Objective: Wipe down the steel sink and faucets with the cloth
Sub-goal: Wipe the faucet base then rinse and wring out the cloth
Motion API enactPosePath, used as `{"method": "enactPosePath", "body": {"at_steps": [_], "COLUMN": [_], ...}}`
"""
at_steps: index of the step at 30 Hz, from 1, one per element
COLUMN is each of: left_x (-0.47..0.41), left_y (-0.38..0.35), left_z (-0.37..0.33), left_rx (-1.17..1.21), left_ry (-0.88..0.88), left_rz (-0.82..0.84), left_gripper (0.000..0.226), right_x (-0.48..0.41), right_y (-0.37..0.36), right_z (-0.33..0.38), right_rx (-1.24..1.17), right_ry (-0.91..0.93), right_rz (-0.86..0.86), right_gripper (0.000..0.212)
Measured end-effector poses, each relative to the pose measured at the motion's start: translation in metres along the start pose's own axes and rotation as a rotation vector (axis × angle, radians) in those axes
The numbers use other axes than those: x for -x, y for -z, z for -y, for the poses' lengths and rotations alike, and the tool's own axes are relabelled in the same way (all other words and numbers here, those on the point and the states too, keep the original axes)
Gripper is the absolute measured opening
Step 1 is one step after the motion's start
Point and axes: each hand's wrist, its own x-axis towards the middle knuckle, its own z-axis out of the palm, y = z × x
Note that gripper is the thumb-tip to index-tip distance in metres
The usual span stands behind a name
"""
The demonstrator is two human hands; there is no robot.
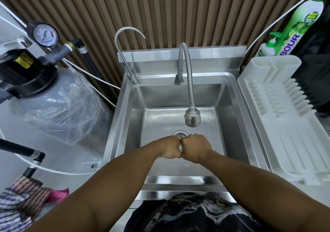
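At lower centre, the left hand [168, 146] and right hand [195, 147] are clenched fist to fist over the shiny steel sink [121, 117], gripping a cloth [180, 147] that shows only as a white sliver between them. A ribbed, bendy faucet [189, 81] hangs just above.

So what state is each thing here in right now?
Left hand: fisted, gripping the cloth.
Right hand: fisted, gripping the cloth too.
Cloth: bunched between both hands, mostly hidden.
Sink: droplets on its floor.
Bent faucet: no water running.
Thin faucet: no water running.
Drain: partly hidden by the hands.
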Motion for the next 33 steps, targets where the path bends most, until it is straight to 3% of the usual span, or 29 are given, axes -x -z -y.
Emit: {"method": "enactPosePath", "body": {"at_steps": [4, 6, 8, 10, 12, 15, 18, 20, 23, 27, 31, 33], "left_x": [-0.004, -0.003, 0.003, 0.010, 0.017, 0.020, 0.021, 0.022, 0.021, 0.020, 0.012, 0.016], "left_y": [-0.003, -0.007, -0.009, -0.009, -0.009, -0.017, -0.021, -0.017, -0.013, -0.009, -0.001, 0.005], "left_z": [0.007, 0.008, 0.014, 0.024, 0.029, 0.020, 0.009, 0.003, -0.006, -0.007, 0.007, 0.021], "left_rx": [0.160, 0.226, 0.208, -0.027, -0.451, -0.775, -0.763, -0.752, -0.750, -0.548, -0.159, 0.200], "left_ry": [0.097, 0.033, -0.094, -0.241, -0.367, -0.464, -0.449, -0.382, -0.246, -0.092, -0.123, -0.175], "left_rz": [0.106, 0.011, -0.128, -0.224, -0.336, -0.511, -0.509, -0.447, -0.408, -0.283, -0.180, -0.132], "left_gripper": [0.021, 0.016, 0.034, 0.069, 0.087, 0.083, 0.073, 0.063, 0.043, 0.025, 0.017, 0.026], "right_x": [0.001, 0.000, -0.001, 0.000, 0.000, -0.001, -0.003, -0.002, -0.001, 0.000, 0.002, 0.001], "right_y": [0.004, 0.007, 0.009, 0.006, 0.003, 0.010, 0.011, 0.006, 0.002, -0.010, -0.018, -0.011], "right_z": [0.001, 0.000, -0.008, -0.020, -0.029, -0.020, -0.011, -0.010, -0.007, 0.006, 0.011, 0.005], "right_rx": [0.001, -0.040, -0.148, -0.320, -0.531, -0.814, -0.859, -0.939, -0.889, -0.547, -0.505, -0.571], "right_ry": [0.046, 0.002, -0.087, -0.137, -0.115, -0.106, -0.208, -0.260, -0.219, -0.206, -0.268, -0.230], "right_rz": [0.010, 0.038, 0.102, 0.191, 0.280, 0.452, 0.677, 0.750, 0.621, 0.283, 0.139, 0.116], "right_gripper": [0.025, 0.025, 0.021, 0.010, 0.009, 0.012, 0.038, 0.037, 0.021, 0.021, 0.022, 0.029]}}
